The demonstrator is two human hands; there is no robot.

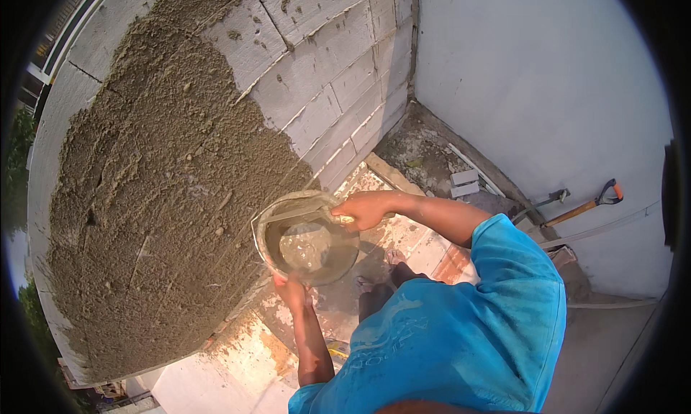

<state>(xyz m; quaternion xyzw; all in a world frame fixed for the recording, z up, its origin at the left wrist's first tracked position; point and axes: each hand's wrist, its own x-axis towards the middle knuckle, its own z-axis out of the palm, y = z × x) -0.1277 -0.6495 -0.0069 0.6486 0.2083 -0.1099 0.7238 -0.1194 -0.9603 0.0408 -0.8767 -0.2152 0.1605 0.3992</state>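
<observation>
A round bucket (338,259) smeared with grey mortar is held tilted in front of the wall, its mouth facing up toward me. Wet residue shows on its bottom. My left hand (291,293) is closed on the near rim. On the far right side of the rim, my right hand (367,208) grips with bent fingers; a small yellowish piece shows beside them, too unclear to name. A thin strip (291,216) crosses the bucket's mouth near that hand. Rough wet mortar (165,191) coats the wall just left of the bucket.
Bare white blocks (317,69) form the wall's upper right part. A smooth pale wall (533,90) meets it at a corner. Against that wall leans a shovel handle (576,211) with a black and orange grip. Block offcuts (465,183) and rubble lie in the corner.
</observation>
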